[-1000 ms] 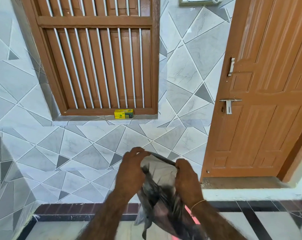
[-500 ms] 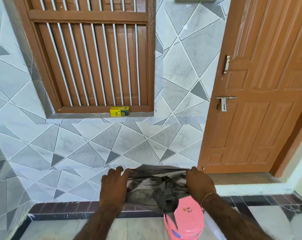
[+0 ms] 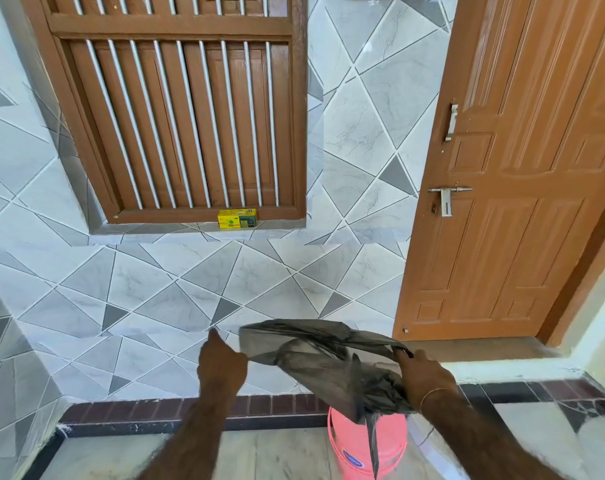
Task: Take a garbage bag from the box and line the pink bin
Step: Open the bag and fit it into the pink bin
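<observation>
A thin dark grey garbage bag [image 3: 321, 362] is stretched between my two hands in front of the tiled wall, its mouth pulled wide. My left hand [image 3: 221, 365] pinches the bag's left edge, and my right hand [image 3: 424, 379] grips the right edge. The bag's crumpled lower part hangs down over the pink bin [image 3: 353, 445], which stands on the floor below my right hand; its rim is partly hidden by the bag. The yellow and green bag box [image 3: 237, 218] sits on the window sill above.
A barred brown wooden window [image 3: 176, 109] is set in the grey tiled wall. A brown door [image 3: 522, 188] with a metal handle stands shut on the right, above a step. A dark border strip runs along the foot of the wall.
My hands have moved apart and pulled the bag's mouth wider. The view has tipped down, so more of the pink bin shows under the bag.
</observation>
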Motion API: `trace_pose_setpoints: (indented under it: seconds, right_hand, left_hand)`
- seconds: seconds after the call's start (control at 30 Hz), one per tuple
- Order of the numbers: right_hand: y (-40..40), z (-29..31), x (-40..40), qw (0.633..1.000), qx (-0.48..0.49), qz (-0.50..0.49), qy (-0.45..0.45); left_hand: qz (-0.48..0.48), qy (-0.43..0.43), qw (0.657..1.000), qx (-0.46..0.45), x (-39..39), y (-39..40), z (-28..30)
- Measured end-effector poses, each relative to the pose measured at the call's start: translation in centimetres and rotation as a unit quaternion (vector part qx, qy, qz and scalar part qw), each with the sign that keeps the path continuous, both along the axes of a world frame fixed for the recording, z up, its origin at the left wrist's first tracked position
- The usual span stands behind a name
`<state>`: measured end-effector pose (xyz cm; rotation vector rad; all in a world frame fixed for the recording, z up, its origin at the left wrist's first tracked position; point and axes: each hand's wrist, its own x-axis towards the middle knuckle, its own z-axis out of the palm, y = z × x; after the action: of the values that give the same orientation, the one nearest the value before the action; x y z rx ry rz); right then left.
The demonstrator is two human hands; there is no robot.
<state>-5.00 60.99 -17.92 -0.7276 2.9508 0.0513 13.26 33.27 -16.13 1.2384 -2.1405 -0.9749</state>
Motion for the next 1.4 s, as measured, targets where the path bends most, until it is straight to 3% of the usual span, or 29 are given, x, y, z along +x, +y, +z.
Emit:
trace_pose_setpoints:
  seconds: [0.17,0.27,0.37,0.43,0.57,0.73,0.83,0.93,1.0,1.07,1.2,1.3,1.4]
  right_hand:
    - [-0.7,1.3,0.4,0.998,-0.065,0.016,0.004]
    - [-2.7,3.2,1.6,0.991,-0.111,0.07,0.034]
    - [-4.2,5.7,3.1,0.976,-0.133,0.166,0.051]
    - [-4.3,7.4,3.8,0.963,-0.143,0.221,0.057]
    - [-2.6,9.9,4.5,0.946,-0.156,0.274,0.077]
    - [1.0,9.3,3.1,0.946,-0.144,0.271,0.109]
    - [2.1,8.9,2.8,0.943,-0.16,0.264,0.125]
    - [2.5,8.8,2.4,0.94,-0.184,0.238,0.162]
    - [3.1,8.4,1.8,0.946,-0.19,0.199,0.174]
    - [4.0,7.6,0.9,0.953,-0.181,0.158,0.183]
    - [4.8,5.3,-0.1,0.969,-0.172,0.076,0.161]
    - [4.7,4.4,0.1,0.976,-0.198,-0.003,0.095]
    - [3.6,4.1,1.1,0.981,-0.165,0.022,0.099]
  left_hand:
    - [-0.052,0.083,0.995,0.013,-0.8,1.8,-0.1]
    - [-0.155,0.079,0.979,-0.105,-1.9,5.7,-0.5]
    - [-0.223,0.022,0.95,-0.217,-4.2,7.7,-2.2]
    - [-0.209,-0.004,0.945,-0.251,-5.2,8.1,-1.9]
    - [-0.195,-0.105,0.957,-0.185,-5.4,8.2,0.2]
    - [-0.098,-0.158,0.93,-0.318,-5.9,5.6,0.0]
    - [-0.083,-0.2,0.942,-0.257,-6.8,4.3,0.2]
    - [-0.044,-0.196,0.979,-0.046,-7.7,3.9,0.7]
    - [-0.001,-0.183,0.983,0.027,-7.5,3.6,0.0]
    - [0.045,-0.155,0.986,0.048,-7.0,3.2,-0.9]
    - [0.08,0.048,0.989,0.111,-6.5,2.2,-1.1]
    - [0.007,0.144,0.986,0.081,-7.1,3.0,0.4]
    - [-0.111,0.132,0.985,0.024,-8.0,5.7,2.8]
